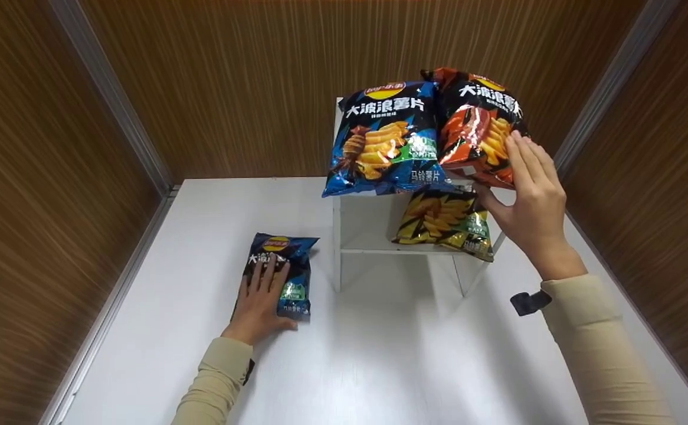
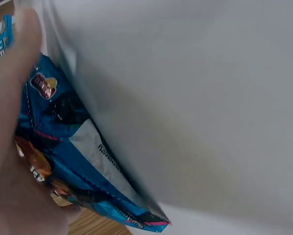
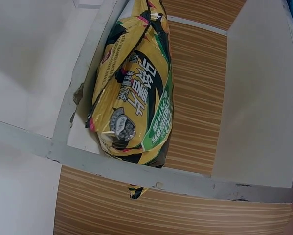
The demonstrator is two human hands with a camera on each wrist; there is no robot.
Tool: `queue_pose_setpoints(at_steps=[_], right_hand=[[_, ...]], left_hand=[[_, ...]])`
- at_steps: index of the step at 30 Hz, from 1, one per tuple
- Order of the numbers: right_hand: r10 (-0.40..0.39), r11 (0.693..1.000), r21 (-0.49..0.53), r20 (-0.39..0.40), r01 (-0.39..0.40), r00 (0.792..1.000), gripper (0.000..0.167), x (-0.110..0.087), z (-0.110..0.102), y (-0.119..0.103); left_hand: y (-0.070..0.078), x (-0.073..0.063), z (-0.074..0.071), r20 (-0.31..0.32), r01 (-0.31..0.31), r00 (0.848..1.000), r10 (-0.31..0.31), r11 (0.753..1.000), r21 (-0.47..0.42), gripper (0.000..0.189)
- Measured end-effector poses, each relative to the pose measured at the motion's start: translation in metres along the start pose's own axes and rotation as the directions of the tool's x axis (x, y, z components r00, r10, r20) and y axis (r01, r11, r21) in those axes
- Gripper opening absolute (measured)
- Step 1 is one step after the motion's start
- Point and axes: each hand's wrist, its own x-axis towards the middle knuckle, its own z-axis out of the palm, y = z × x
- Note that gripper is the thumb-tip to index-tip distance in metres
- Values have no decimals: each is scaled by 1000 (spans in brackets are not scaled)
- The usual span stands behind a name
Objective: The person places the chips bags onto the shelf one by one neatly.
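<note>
My left hand rests on a blue chip bag lying on the white table, its fingers spread straight over the front and the thumb out beside the lower edge. The left wrist view shows the blue bag's underside close against the hand. On the right, my hand lays straight fingers on the front of a red chip bag atop the white rack, the thumb lower down near the rack's top edge. Next to the red bag stands a larger-looking blue chip bag.
Inside the rack, below the top, a yellow chip bag leans toward the right side. The right wrist view shows this yellow bag within the white frame. Wood-grain panels enclose the table.
</note>
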Motion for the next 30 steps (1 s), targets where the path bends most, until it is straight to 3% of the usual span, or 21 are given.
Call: queue_pose_setpoints(at_steps=[4,11,19,25,30], right_hand=[[10,1000,15,-14,-9,1000,76,-1,0,1],[22,999,34,0,-22,1000,76,-2,2,-1],[7,1000,15,7,-7,1000,75,0,1,-1],[-2,1000,-4,7,3,1000,76,0,0,0],[5,1000,-5,11,-5,1000,77,-1,0,1]], left_hand=[[2,4,4,-27,-7,1000,7,1000,20,120],[4,3,14,-131,-23,991,36,994,104,88],[4,3,4,-176,7,984,-4,1000,17,86],[2,4,-8,-275,-25,961,12,999,-44,82],[1,3,-17,-362,-71,931,40,995,-73,81]])
